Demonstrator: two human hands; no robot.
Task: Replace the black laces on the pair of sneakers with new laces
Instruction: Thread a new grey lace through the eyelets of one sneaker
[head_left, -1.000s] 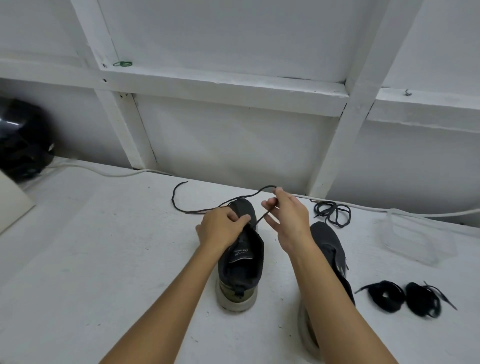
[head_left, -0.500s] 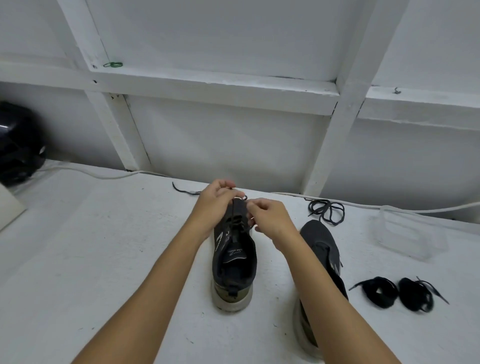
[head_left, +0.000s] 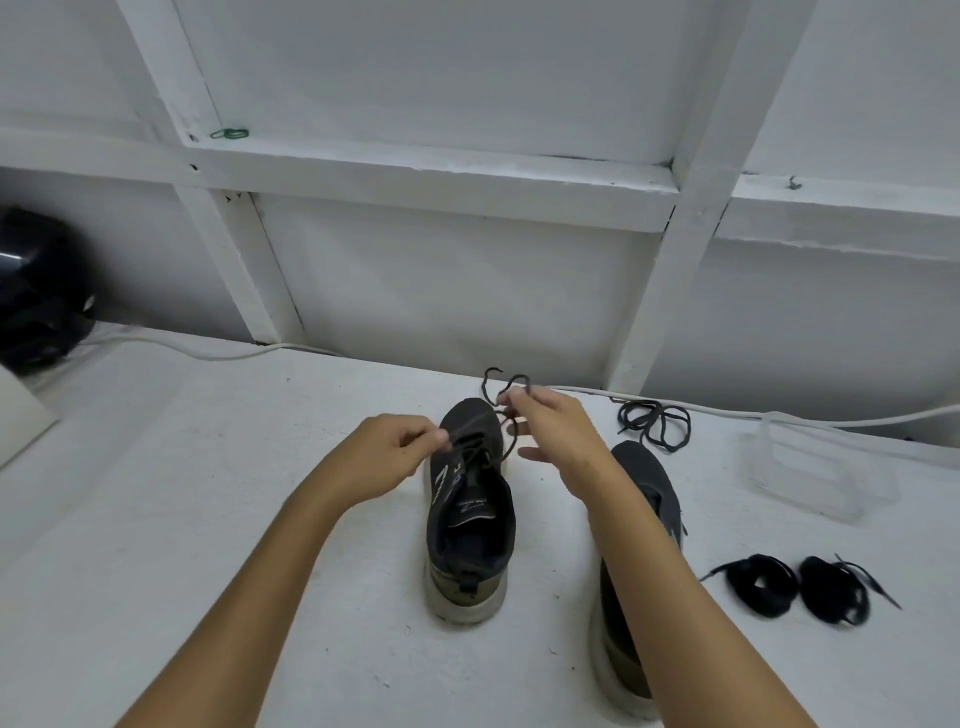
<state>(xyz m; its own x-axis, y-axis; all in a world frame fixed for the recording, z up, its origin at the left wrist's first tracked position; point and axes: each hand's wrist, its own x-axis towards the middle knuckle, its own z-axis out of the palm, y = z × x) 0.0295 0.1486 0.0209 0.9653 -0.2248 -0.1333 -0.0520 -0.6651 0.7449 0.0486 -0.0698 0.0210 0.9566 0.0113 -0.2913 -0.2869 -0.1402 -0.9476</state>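
Lace (head_left: 506, 439): black, threaded through the front eyelets of the left sneaker (head_left: 469, 512), its free end looping up past the toe.
Right hand (head_left: 553, 434): pinches that free end between thumb and forefinger above the toe, other fingers loosely spread.
Left hand (head_left: 387, 452): fingertips pinch the lace at the eyelets on the shoe's left side.
Right sneaker (head_left: 647, 514): stands just beside the first, partly hidden under the right forearm.
Other laces: a loose black lace (head_left: 654, 423) beyond the right sneaker; two coiled black bundles (head_left: 800, 584) to its right.
Surface: white table (head_left: 208, 493), with a clear plastic container (head_left: 815, 467) and a white cable (head_left: 208, 353) by the wall.
Room: white panelled wall (head_left: 467, 270); dark helmet (head_left: 36, 286) at far left.
Change: half a second ago both hands met at the toe; now the right has drawn the lace end up and away.
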